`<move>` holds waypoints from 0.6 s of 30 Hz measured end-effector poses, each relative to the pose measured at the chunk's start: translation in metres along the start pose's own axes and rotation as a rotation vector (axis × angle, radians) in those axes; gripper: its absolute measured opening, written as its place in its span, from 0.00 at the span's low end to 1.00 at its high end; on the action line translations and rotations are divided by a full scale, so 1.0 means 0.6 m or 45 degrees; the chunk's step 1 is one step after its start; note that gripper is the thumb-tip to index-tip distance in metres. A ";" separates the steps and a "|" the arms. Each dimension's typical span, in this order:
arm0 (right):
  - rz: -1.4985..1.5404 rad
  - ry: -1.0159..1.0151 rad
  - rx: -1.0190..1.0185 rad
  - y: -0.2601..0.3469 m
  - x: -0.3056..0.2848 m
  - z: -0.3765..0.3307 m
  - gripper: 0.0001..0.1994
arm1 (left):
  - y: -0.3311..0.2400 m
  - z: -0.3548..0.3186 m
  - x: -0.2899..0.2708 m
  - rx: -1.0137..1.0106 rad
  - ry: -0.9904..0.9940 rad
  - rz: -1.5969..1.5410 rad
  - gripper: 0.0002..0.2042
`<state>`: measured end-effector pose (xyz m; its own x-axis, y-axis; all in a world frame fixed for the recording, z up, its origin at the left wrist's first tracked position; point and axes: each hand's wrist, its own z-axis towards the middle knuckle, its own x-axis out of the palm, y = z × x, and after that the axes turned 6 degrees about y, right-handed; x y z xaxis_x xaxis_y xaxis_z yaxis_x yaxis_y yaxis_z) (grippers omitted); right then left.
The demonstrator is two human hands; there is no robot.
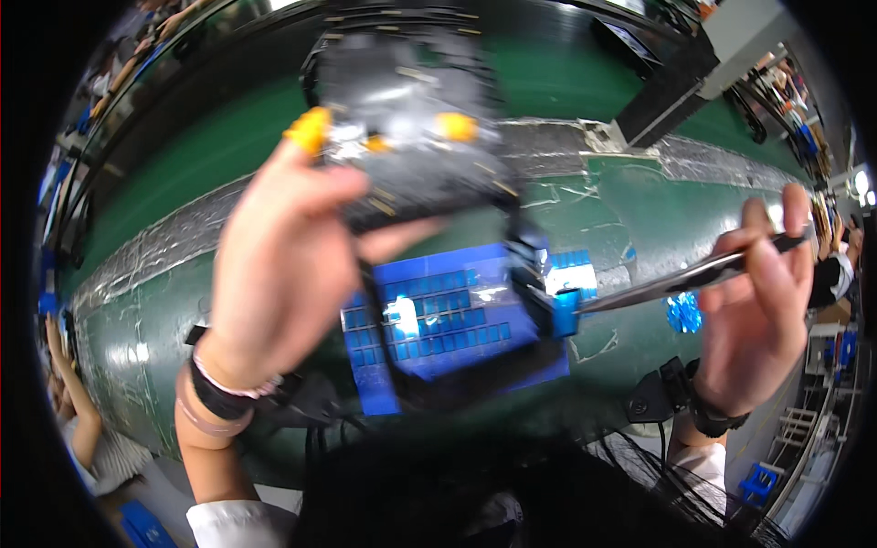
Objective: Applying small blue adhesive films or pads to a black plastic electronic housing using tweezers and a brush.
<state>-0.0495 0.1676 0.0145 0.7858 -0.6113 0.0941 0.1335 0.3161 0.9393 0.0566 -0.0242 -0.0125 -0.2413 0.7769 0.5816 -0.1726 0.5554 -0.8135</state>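
Raised over the bench, my left hand is closed around a black plastic housing, blurred by motion. A yellow finger cot covers one of its fingertips; other yellow spots show at the housing. From the housing an open black frame reaches down toward me, across a blue sheet with rows of small blue film pieces. In my right hand is a pair of metal tweezers, pinched and pointing left. A small blue film piece is at their tips, beside the frame's right side; whether it touches the frame, I cannot tell.
Crumpled blue film lies on the green bench near my right hand. Behind runs a taped strip and a green belt-like surface. A grey post stands back right. Another person's arm shows at far left.
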 end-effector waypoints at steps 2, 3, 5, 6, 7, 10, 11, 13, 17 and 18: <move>-0.068 -0.116 -0.003 0.006 0.002 -0.001 0.16 | 0.018 -0.013 0.028 0.001 0.108 0.020 0.23; -0.113 -0.200 0.006 0.004 0.009 0.000 0.15 | 0.030 -0.017 0.035 0.024 0.131 0.059 0.25; -0.097 -0.163 -0.039 -0.010 0.035 0.005 0.14 | 0.035 -0.028 0.041 0.008 0.232 0.005 0.28; -0.090 -0.138 -0.086 -0.018 0.044 0.006 0.13 | 0.038 -0.035 0.039 -0.035 0.184 0.073 0.28; -0.078 -0.134 -0.077 -0.026 0.042 0.005 0.13 | 0.040 -0.042 0.037 -0.079 0.137 0.141 0.29; -0.125 -0.238 -0.143 -0.028 0.023 -0.001 0.11 | 0.054 -0.044 0.039 0.099 0.269 -0.023 0.30; -0.045 -0.246 -0.097 -0.028 0.016 -0.001 0.11 | 0.059 -0.043 0.038 0.206 0.320 -0.005 0.31; 0.117 -0.257 -0.009 -0.026 0.007 -0.002 0.11 | 0.057 -0.044 0.034 0.205 0.333 0.040 0.32; -0.154 -0.167 -0.143 -0.026 0.023 -0.004 0.11 | 0.055 -0.046 0.031 0.225 0.418 0.219 0.32; -0.151 -0.167 -0.139 -0.027 0.023 -0.003 0.11 | 0.055 -0.045 0.030 0.230 0.433 0.261 0.32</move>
<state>-0.0397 0.1556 -0.0002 0.6764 -0.7357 0.0337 0.2908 0.3088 0.9056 0.0725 0.0158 -0.0288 0.0351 0.9361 0.3501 -0.3254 0.3419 -0.8816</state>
